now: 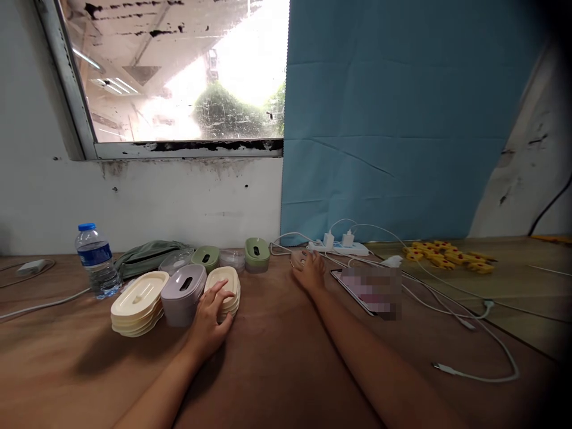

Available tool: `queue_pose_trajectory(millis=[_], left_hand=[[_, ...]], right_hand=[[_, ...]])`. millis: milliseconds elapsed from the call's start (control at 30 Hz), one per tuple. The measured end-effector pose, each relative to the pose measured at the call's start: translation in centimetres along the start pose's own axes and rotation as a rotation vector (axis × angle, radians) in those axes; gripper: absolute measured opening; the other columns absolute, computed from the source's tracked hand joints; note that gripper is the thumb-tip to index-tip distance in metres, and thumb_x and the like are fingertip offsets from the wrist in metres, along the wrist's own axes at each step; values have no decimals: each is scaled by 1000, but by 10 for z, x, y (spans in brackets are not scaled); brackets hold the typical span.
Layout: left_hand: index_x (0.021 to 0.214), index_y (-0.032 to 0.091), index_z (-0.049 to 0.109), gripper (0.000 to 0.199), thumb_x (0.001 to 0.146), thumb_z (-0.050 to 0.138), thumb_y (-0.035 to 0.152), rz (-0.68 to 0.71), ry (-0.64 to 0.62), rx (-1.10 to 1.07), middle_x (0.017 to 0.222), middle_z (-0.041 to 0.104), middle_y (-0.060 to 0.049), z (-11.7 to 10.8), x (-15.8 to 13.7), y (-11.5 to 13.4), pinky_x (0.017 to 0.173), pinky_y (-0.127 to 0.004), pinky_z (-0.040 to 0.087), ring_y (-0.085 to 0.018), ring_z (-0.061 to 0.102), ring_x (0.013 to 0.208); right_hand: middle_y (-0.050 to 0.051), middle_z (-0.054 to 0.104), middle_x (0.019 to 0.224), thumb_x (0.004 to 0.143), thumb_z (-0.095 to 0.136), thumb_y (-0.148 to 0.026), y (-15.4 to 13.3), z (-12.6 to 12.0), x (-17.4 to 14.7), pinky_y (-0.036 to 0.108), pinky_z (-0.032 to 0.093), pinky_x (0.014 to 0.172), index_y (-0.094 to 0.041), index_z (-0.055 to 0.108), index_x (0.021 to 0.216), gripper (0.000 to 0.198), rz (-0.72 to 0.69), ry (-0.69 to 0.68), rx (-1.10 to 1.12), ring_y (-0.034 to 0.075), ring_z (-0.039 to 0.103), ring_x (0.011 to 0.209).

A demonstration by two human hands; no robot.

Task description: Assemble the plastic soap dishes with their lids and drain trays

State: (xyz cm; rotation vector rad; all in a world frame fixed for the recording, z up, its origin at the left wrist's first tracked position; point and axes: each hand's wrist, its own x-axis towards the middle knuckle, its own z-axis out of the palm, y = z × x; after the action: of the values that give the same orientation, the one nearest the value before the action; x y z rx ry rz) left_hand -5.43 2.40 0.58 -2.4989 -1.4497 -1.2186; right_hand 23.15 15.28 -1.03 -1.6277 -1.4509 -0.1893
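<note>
Table bears a lavender container; just to its right stands a cream stack, long axis running away from the wearer. Left hand, the nearer, lies half open over the stack's near end, no firm grip visible; right hand, well apart, curls at a small pale thing, its hold impossible to tell.

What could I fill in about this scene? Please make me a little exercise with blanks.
1. The water bottle has a ____ cap.
2. The lilac box stands ____ two cream stacks.
3. In the picture, the left hand is at the cream stack to the ____ of that box.
4. The power strip carries ____ white adapters.

Missing words: blue; between; right; two.
</note>
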Motion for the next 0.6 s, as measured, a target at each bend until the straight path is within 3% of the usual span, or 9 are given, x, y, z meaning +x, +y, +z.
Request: queue_pose_trajectory(millis=[200,433,533,600], left_hand=[[96,22,51,28,71,46,10,-7,-10,-28,125,42,-6,0,-1,0,96,-43,29,-24,36,117],[90,22,55,27,68,46,9,-8,36,-112,114,47,-6,-5,-1,4,92,-41,30,-24,41,109],[84,20,56,21,68,48,9,-23,20,-296,102,51,-6,-8,-1,15,89,-39,32,-23,45,101],[78,18,55,13,69,49,11,-119,-12,-559,84,52,-3,-6,-2,24,80,-34,38,-19,50,86]], right_hand=[[14,36,119,52,67,-27,16,4,4,44,25,91,-19,49,107,59,202,-20,6,35,34,112],[14,43,109,50,67,-29,16,-4,4,40,34,85,-16,52,100,54,227,49,236,34,37,108],[13,44,108,49,67,-30,11,-12,1,44,33,86,-16,51,97,53,209,122,400,34,37,107],[11,46,106,49,67,-31,7,-20,-3,45,33,87,-18,50,96,52,164,145,538,33,39,106]])
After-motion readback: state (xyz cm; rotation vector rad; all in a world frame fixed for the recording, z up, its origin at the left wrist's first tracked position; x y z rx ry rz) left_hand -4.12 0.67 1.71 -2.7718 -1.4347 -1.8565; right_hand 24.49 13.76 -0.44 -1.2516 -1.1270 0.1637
